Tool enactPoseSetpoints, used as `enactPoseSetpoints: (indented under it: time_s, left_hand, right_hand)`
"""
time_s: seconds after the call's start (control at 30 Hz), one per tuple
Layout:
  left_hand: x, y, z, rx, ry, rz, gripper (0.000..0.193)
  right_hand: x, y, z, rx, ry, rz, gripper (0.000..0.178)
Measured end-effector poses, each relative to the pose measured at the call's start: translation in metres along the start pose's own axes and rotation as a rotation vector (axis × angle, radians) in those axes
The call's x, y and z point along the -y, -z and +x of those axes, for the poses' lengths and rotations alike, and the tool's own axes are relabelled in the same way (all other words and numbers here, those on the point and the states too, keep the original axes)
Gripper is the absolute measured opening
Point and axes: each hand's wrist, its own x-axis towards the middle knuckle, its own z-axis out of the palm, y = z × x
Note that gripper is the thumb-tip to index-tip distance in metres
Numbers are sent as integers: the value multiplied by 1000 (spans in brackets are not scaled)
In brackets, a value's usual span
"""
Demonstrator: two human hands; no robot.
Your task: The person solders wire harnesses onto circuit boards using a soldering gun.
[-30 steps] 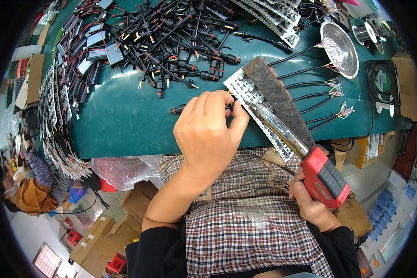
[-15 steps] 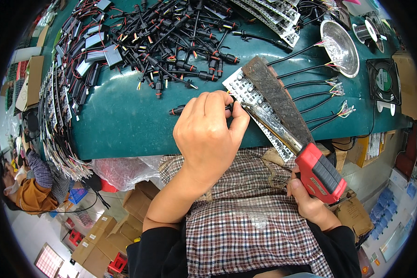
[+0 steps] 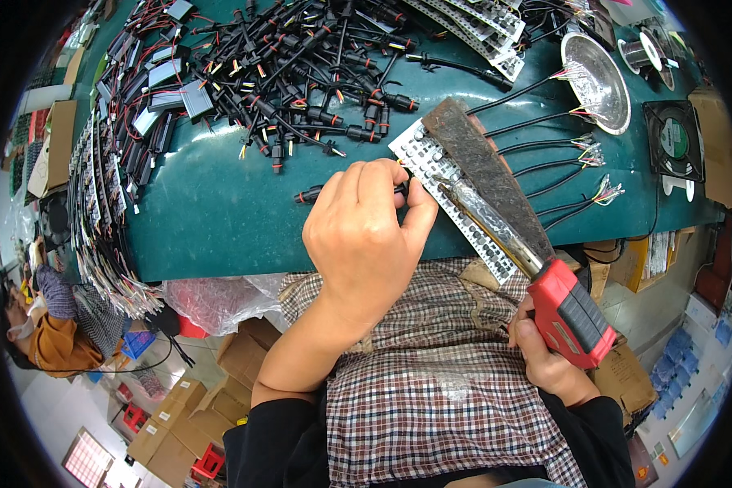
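My left hand (image 3: 358,236) is closed in a pinch over a black connector cable (image 3: 308,196), whose plug end shows left of the knuckles. Its fingertips are beside the left edge of a white circuit board (image 3: 416,148), and what lies between them is mostly hidden. In my right hand (image 3: 548,358) is a red-handled soldering gun (image 3: 577,317), its fingers wrapped round the grip. The gun's metal barrel slants up-left over the board, and its tip is a short way right of my left fingertips. A dark, worn flat bar (image 3: 488,167) lies on the board.
Several black cables with bared wires (image 3: 545,167) extend right of the bar. Behind them are a silver dish (image 3: 614,98), a solder spool (image 3: 641,54) and a small black fan (image 3: 673,142). Black connectors (image 3: 301,73) pile up at the back; another person (image 3: 61,333) is far left.
The soldering gun has shifted slightly right and downward with my right hand, drawing its tip away from my left fingertips. My left hand has stayed almost still.
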Motion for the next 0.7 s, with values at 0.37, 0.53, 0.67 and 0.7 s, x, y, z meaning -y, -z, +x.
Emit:
enactPoseSetpoints:
  time_s: [0.37, 0.53, 0.67, 0.7]
  left_hand:
    - [1, 0, 0, 5, 14, -20, 13]
    - [2, -1, -2, 9, 33, -33, 11]
    - [3, 0, -4, 17, 59, -68, 11]
    - [2, 1, -4, 26, 90, -96, 12]
  right_hand:
    - [-4, -2, 3, 31, -22, -26, 30]
    - [-4, -5, 4, -18, 3, 22, 32]
    - [-2, -4, 2, -16, 12, 15, 33]
    - [-2, -3, 1, -6, 1, 45, 33]
